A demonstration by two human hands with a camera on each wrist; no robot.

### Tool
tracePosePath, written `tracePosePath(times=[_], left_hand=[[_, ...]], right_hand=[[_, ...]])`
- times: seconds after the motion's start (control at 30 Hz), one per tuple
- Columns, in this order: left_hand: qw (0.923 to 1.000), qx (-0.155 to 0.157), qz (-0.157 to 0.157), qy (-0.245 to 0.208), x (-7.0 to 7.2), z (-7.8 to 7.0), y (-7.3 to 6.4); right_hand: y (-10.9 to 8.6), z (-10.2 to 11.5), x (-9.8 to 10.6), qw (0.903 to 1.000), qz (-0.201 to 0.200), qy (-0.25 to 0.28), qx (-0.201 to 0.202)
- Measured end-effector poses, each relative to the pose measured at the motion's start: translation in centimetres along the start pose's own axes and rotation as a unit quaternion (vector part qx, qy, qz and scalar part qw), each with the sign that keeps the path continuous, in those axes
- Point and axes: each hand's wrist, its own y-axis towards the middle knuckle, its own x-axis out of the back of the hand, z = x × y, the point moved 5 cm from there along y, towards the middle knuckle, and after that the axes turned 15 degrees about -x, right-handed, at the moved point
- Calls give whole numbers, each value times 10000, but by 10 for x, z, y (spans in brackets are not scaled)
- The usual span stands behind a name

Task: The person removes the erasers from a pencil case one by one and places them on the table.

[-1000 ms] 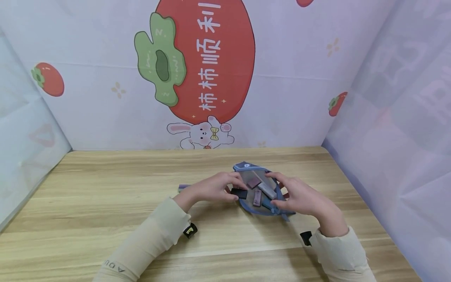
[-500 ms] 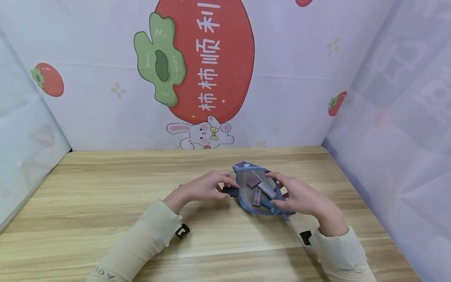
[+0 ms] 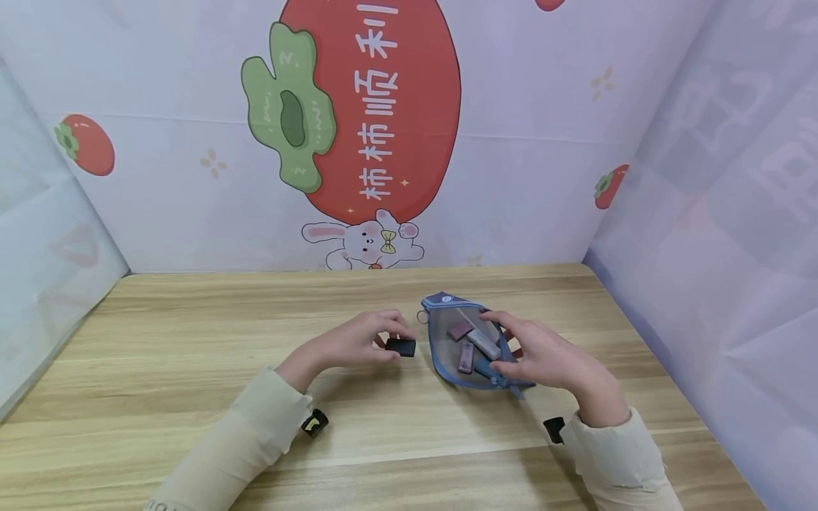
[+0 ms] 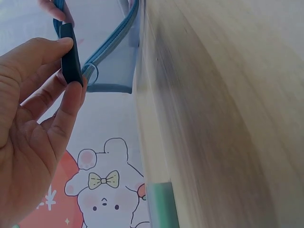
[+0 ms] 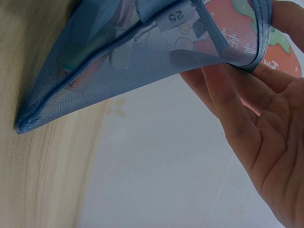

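My left hand pinches a small black rectangular block between thumb and fingertips, just above the table. In the left wrist view the same dark block stands on edge between the fingers; its exact kind cannot be told. To its right lies a blue mesh zip pouch. Several small pieces sit in the pouch, among them a maroon block, a grey bar, and a mauve block. My right hand holds the pouch's right edge, fingers behind the mesh.
A green-topped item lies on the wooden table, hidden behind the left hand in the head view. Printed cloth walls stand at the back and both sides of the table.
My left hand has drawn the black block leftward from over the pouch to beyond its left rim. The right hand and pouch have stayed almost still.
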Motion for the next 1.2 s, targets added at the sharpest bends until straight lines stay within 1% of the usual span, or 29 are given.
tracePosePath(times=[0.07, 0.43, 0.67, 0.83, 1.07, 1.2], left_hand=[[10000, 86, -3, 39, 1, 0, -4], [9994, 324, -69, 42, 6, 0, -25], [9993, 363, -16, 92, 7, -1, -37], [9989, 427, -44, 171, 10, 1, -43], [9979, 600, -82, 219, 13, 3, -51], [9975, 616, -119, 313, 15, 5, -56]], right_hand=[[0, 0, 1, 10000, -7, -11, 13], [0, 1, 1, 10000, 17, -6, -11], [1, 1, 0, 10000, 16, -47, 0], [1, 0, 0, 10000, -2, -47, -22], [0, -1, 1, 10000, -13, -65, -29], [1, 0, 0, 9999, -12, -132, 20]])
